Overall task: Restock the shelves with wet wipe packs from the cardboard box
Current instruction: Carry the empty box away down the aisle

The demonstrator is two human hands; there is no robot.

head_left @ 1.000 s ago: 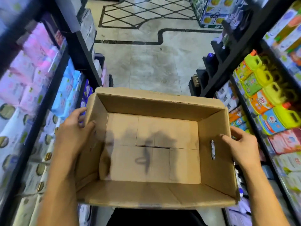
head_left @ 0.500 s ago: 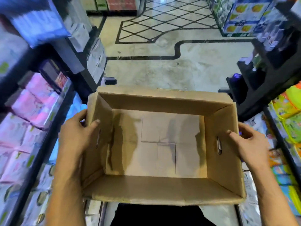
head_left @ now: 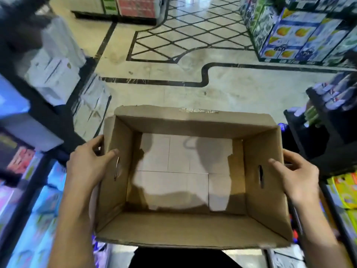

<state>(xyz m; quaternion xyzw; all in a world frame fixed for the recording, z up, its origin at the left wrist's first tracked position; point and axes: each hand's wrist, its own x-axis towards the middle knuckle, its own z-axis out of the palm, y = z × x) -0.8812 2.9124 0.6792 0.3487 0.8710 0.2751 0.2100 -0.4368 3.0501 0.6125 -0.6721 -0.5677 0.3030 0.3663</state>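
An open brown cardboard box [head_left: 191, 122] is held up in front of me, and I look straight down into it. Nothing lies inside; only its bare bottom flaps and shadows show. My left hand [head_left: 87, 167] grips the left wall, thumb hooked over the rim. My right hand [head_left: 295, 176] clasps the right wall the same way, beside a slot handle. Blurred blue and pink packs [head_left: 48, 200] fill the shelves low on my left.
Dark shelving runs along both sides of the aisle. White cartons [head_left: 56, 74] sit on the upper left shelf. Yellow and orange packages [head_left: 345, 190] line the right shelf. Stacked printed cases [head_left: 301, 33] stand at the far right. Marble floor [head_left: 231, 93] stretches ahead.
The view has moved forward along the aisle and tilted up, bringing more floor and the far stacks into sight. Both hands keep the same grip on the box.
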